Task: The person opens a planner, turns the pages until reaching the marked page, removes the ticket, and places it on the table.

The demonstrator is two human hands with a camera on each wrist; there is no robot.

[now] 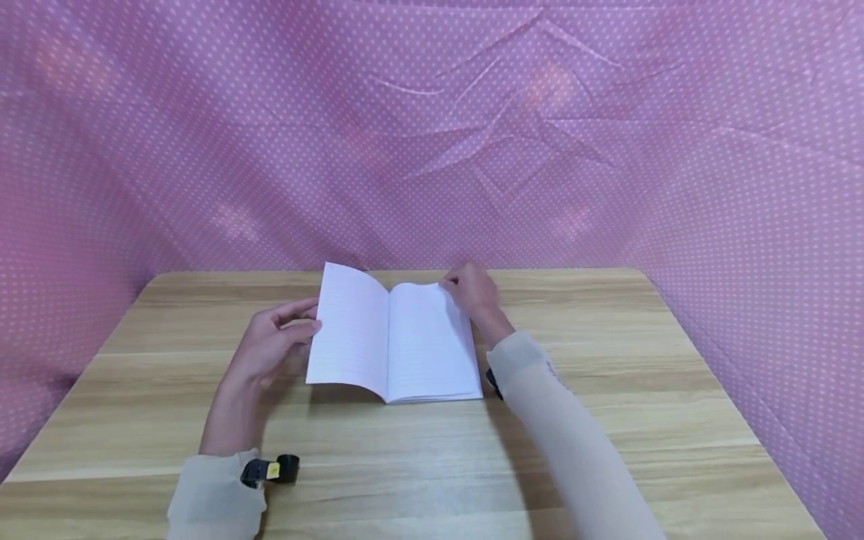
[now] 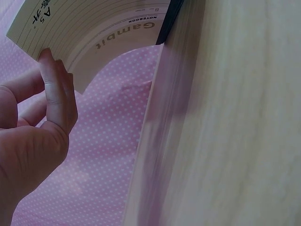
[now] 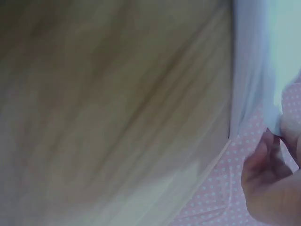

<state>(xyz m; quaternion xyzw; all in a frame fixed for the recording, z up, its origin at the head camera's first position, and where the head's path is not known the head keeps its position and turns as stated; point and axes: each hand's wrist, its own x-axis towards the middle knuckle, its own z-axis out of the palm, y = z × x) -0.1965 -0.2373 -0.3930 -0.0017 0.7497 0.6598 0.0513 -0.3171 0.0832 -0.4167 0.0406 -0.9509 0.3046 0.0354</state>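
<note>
A notebook (image 1: pixel 432 345) with lined white pages lies spread on the wooden table. Its left side (image 1: pixel 351 330) is lifted and curved off the tabletop. My left hand (image 1: pixel 270 341) holds that side at its outer edge, thumb and fingers close about it. From below, the left wrist view shows the lifted side's underside (image 2: pixel 113 33), lined and printed with "Gambit" and "NOTEBOOK", above my left hand (image 2: pixel 42 122). At the top right corner of the right page, my right hand (image 1: pixel 475 292) pinches the paper. The right wrist view shows the fingertips of my right hand (image 3: pixel 273 174) on the paper's corner (image 3: pixel 273 115).
Beneath the notebook is a light wood-grain table (image 1: pixel 378 480) with rounded far corners. A pink cloth with white dots (image 1: pixel 432 150) hangs behind it and along both sides. Black camera straps sit at both wrists, next to the light sleeves (image 1: pixel 567 427).
</note>
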